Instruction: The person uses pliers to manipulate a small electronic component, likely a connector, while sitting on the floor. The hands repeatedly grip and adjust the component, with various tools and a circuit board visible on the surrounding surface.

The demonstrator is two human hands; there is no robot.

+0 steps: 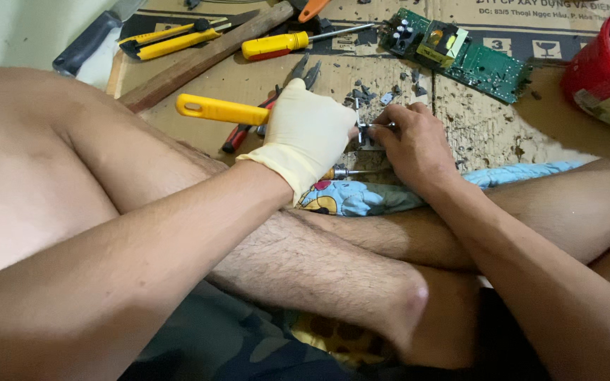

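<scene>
Gloved left hand grips yellow-handled tool; right hand pinches small metal part: keep it steady.

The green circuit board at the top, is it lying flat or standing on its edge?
Flat. The green circuit board lies on the cardboard sheet with its parts, among them a yellow transformer, facing up. Neither hand touches it.
</scene>
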